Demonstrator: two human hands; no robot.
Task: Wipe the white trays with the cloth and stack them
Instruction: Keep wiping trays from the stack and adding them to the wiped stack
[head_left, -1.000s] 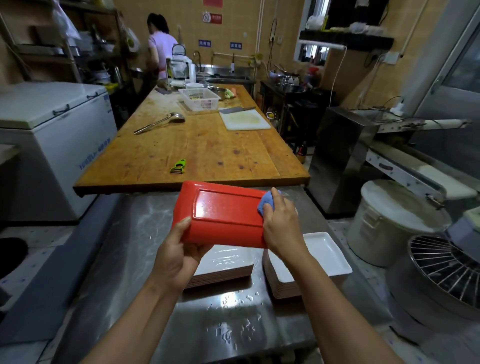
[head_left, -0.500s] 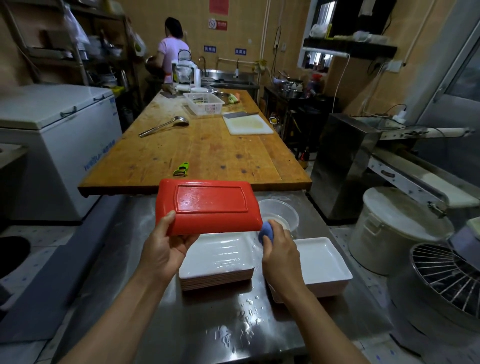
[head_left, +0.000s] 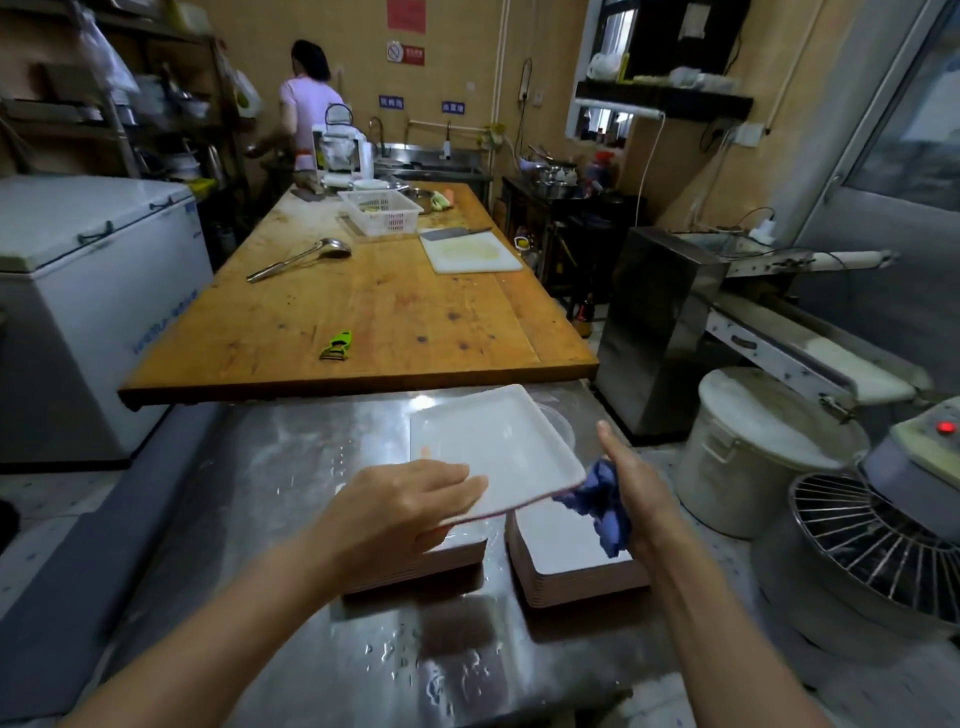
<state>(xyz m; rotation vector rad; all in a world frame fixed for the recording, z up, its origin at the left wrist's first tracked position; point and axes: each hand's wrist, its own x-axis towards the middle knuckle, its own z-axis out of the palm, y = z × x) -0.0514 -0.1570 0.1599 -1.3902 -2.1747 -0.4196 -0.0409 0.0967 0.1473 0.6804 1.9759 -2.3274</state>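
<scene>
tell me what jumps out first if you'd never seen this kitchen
The white tray, held by the left hand face up above two tray stacks on the wet steel counter. Beside it the right hand grips a blue cloth. Behind stretches a long wooden table.

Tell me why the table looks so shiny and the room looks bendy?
Head view: the wet steel table mirrors the room's light in pale patches; the wide lens bows the door frame at the right edge; the left hand and white tray look slightly smeared.
</scene>
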